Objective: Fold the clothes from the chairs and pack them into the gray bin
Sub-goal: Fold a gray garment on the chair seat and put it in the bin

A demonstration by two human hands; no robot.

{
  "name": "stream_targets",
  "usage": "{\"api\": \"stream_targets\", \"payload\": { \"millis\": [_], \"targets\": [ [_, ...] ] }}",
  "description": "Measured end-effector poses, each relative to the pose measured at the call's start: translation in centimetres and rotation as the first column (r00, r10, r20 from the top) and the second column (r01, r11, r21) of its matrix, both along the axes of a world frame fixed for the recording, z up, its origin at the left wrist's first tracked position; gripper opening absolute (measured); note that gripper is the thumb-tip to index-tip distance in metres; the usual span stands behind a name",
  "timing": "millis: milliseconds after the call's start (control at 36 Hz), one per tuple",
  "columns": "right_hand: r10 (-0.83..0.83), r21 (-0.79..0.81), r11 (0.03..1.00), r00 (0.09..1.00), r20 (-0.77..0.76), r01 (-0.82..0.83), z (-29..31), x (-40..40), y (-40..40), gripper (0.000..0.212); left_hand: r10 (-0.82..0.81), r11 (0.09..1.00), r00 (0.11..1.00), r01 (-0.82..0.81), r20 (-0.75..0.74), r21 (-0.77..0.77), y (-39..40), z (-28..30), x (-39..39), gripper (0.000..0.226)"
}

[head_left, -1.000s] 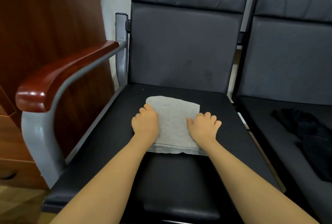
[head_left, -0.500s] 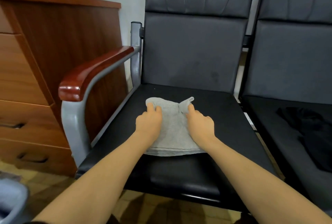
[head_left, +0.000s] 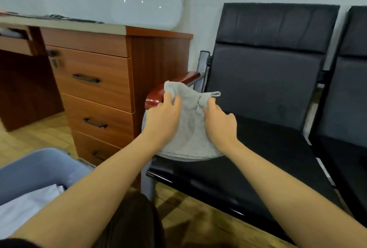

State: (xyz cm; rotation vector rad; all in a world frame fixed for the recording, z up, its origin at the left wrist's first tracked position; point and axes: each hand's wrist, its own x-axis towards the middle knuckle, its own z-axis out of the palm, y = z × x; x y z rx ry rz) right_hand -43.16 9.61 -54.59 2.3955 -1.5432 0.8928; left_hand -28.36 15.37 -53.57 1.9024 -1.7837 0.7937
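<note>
Gray knit fabric, a folded garment [head_left: 190, 128], is now off the black chair seat [head_left: 258, 148] where it lay flat a second ago, raised in front of the wooden armrest [head_left: 158, 96] at the chair's left edge. The left hand [head_left: 161, 120] has its fingers curled into the cloth's upper left corner, and the right hand [head_left: 219, 123] pinches the bunched upper right corner, so both grip the garment and its lower folded edge sags between the wrists. The view has swung left since half a second ago, bringing the wooden drawer unit [head_left: 95, 88] and a blue-gray curved rim [head_left: 39, 160] at lower left into sight; that rim is probably the gray bin, with something white [head_left: 29, 204] lying inside it, though too little shows to be certain. This reads as folding finished and the carry toward the bin begun. The pinched corners have loosened the fold's top, so the bundle may open unless it is lowered in flat. The neighbouring chair [head_left: 353, 108] at the right edge shows no clothing in this view.
</note>
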Motion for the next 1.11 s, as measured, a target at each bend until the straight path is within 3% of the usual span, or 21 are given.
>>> {"api": "stream_targets", "payload": {
  "millis": [139,306,444,528,667,806,972,1111],
  "targets": [
    [0.18,-0.074,0.982,0.982,0.06,-0.176,1.5,6.3,1.2,0.026,-0.03,0.979,0.999,0.022,-0.033,-0.203,3.1,0.8,6.0,0.019],
    [0.319,-0.314,0.891,0.945,-0.079,-0.327,0.4,16.0,2.1,0.01,0.15,0.976,0.976,-0.172,-0.161,-0.131,6.8,-1.3,14.8,0.022],
    [0.382,-0.299,0.865,0.915,-0.131,-0.404,-2.1,24.5,3.7,0.022,0.335,0.936,0.889,-0.353,-0.311,0.0,9.9,-5.0,22.0,0.014],
    [0.464,-0.194,0.854,0.875,-0.14,-0.483,-4.9,29.5,4.7,0.015,0.432,0.897,0.825,-0.435,-0.364,0.079,11.9,-8.0,26.1,0.018],
    [0.595,0.031,0.802,0.794,-0.127,-0.597,-11.4,36.9,7.5,0.031,0.556,0.83,0.745,-0.523,-0.369,0.193,15.6,-14.5,32.0,0.027],
    [0.687,0.23,0.721,0.719,-0.11,-0.654,-18.6,43.6,10.3,0.027,0.774,0.633,0.514,-0.625,-0.369,0.457,20.3,-20.7,36.2,0.026],
    [0.79,0.431,0.583,0.604,-0.105,-0.688,-25.0,48.9,14.7,0.036,0.86,0.51,0.385,-0.635,-0.335,0.58,25.9,-27.0,39.2,0.035],
    [0.822,0.58,0.493,0.566,-0.065,-0.649,-29.6,51.8,18.2,0.041,0.929,0.37,0.267,-0.661,-0.257,0.653,29.6,-30.1,40.8,0.047]
  ]
}}
